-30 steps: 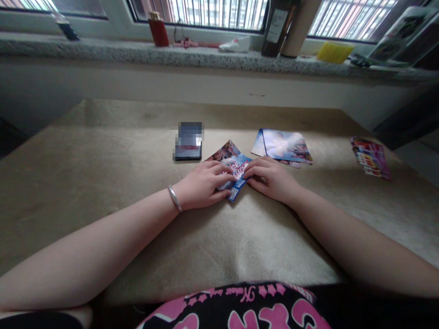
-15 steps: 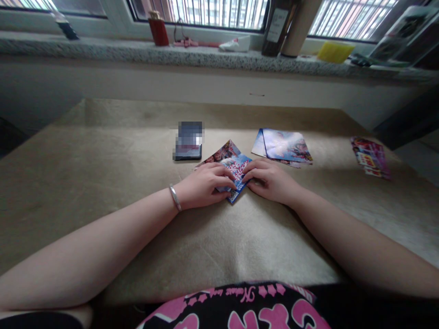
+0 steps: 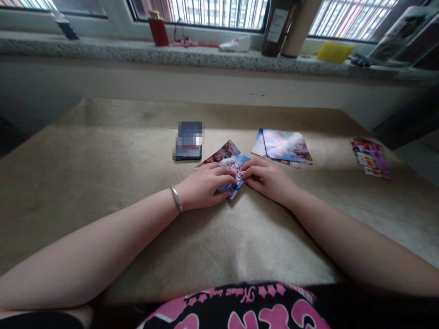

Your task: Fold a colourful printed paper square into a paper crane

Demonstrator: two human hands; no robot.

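Observation:
A colourful printed paper sheet [image 3: 229,161], partly folded, lies on the table between my hands with one corner pointing toward me. My left hand [image 3: 206,185] rests over its left side, fingers bent onto the print and thumb near the lower corner. At the right edge, my right hand [image 3: 270,180] has curled fingers gripping the paper; the thumb sits low beside the edge. Part of the sheet is hidden beneath the left hand. Beyond the right hand lie several similar printed sheets [image 3: 286,145], overlapping in a loose pile.
A dark phone-like object [image 3: 188,141], pixelated, lies behind the left hand. At the far right is a stack of pink and red printed papers [image 3: 370,157]. The beige table [image 3: 103,183] meets a wall below a stone windowsill [image 3: 206,55] with a red bottle [image 3: 158,29] and other items.
The paper's right and lower edges have drawn in slightly to the left. My right hand has shifted a little left, and the fingertips of both hands are closer together.

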